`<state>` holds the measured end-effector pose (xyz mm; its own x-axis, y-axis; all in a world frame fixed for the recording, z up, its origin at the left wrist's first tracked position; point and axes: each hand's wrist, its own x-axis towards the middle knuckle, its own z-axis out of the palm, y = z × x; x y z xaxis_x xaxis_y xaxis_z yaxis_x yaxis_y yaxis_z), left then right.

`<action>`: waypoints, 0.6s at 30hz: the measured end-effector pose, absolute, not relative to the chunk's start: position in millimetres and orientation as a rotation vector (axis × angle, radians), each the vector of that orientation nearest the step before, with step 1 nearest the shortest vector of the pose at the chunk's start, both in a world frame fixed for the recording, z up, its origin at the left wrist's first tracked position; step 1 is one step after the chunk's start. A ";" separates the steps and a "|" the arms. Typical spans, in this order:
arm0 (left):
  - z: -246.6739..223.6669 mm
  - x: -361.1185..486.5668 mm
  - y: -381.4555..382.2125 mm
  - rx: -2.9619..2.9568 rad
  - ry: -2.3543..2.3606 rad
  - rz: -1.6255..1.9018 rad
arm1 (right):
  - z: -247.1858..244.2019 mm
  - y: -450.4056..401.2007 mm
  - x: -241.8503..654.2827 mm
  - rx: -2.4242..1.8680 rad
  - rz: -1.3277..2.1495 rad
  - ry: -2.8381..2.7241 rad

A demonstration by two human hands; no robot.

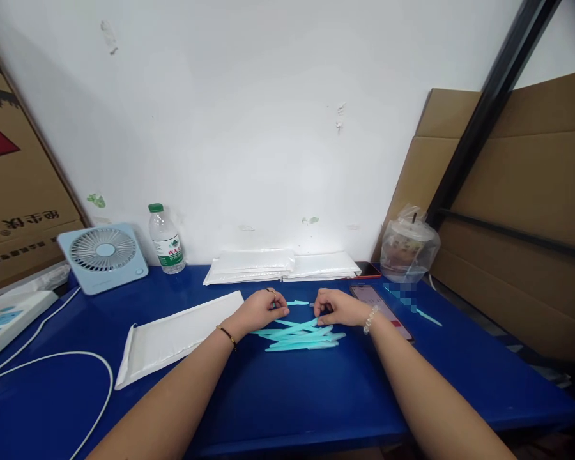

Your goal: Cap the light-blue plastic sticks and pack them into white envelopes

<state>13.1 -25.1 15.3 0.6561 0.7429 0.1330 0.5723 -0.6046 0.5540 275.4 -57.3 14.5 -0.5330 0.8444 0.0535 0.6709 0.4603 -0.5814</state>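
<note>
Head view shows both hands low over the middle of a blue worktop (287,396), fingertips turned toward each other. The left hand (261,310) has its fingers narrowed to a pinch on one end of a single turquoise strip (298,303); the right hand (338,308) curls its fingers in at the strip's other end, though whether they actually grip it I cannot tell, since the knuckles hide the tips. The strip lies crosswise between the two hands, just above the worktop, apparently so that it stays apart from the rest.

Just at 6 o'clock from the hands lies a loose pile of strips (299,335) of the same colour, crossing one another flat on the worktop, close enough that either hand reaches them without the arm shifting. A ring sits on the left hand, a thin band on that wrist, and a bead bracelet (370,319) on the right wrist.

At 9 o'clock from the pile a white pouch (172,335) lies flat with its mouth toward the hands. At 12 o'clock, against the wall, more white pouches (278,263) are stacked. A phone (381,310) lies face up at 3 o'clock, just beside the right wrist, and one stray strip (429,317) lies beyond it. A bagged drink (409,246) stands at 2 o'clock. At 10 o'clock a bottle (166,239) and a small fan (103,255) stand by the wall, and a power strip (9,316) with a white cable (76,358) sits at the far left edge.
</note>
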 end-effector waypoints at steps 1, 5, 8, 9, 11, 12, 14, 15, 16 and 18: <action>17.3 15.1 -28.8 2.406 0.967 0.452 | 14.0 -57.2 274.2 -1.290 0.722 -2.389; 21.3 20.4 -37.5 2.445 0.902 0.361 | 12.3 -55.6 268.6 -1.287 0.699 -2.377; 20.6 21.4 -36.0 2.499 0.941 0.352 | 11.4 -54.2 265.6 -1.286 0.627 -2.343; 20.1 20.9 -34.0 2.524 0.957 0.357 | 11.0 -53.5 265.6 -1.286 0.606 -2.330; 19.4 18.4 -28.4 2.578 1.013 0.373 | 9.6 -51.7 268.1 -1.299 0.580 -2.298; 19.3 16.4 -25.2 2.599 1.057 0.382 | 8.6 -50.6 270.4 -1.319 0.577 -2.273; 19.6 11.9 -19.6 2.610 1.163 0.386 | 6.3 -48.3 276.0 -1.380 0.584 -2.214; 20.1 9.8 -17.9 2.602 1.214 0.395 | 5.2 -47.2 278.7 -1.412 0.584 -2.189; 20.7 8.3 -17.3 2.592 1.246 0.413 | 4.3 -46.3 280.9 -1.436 0.572 -2.168; 22.4 7.6 -19.6 2.590 1.211 0.465 | 3.8 -45.2 283.6 -1.449 0.522 -2.147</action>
<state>7.6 -19.6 22.4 0.6051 0.7752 0.1816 0.6973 -0.6261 0.3490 283.6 -45.2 3.8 -0.3131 0.9314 0.1857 0.7419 0.3620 -0.5644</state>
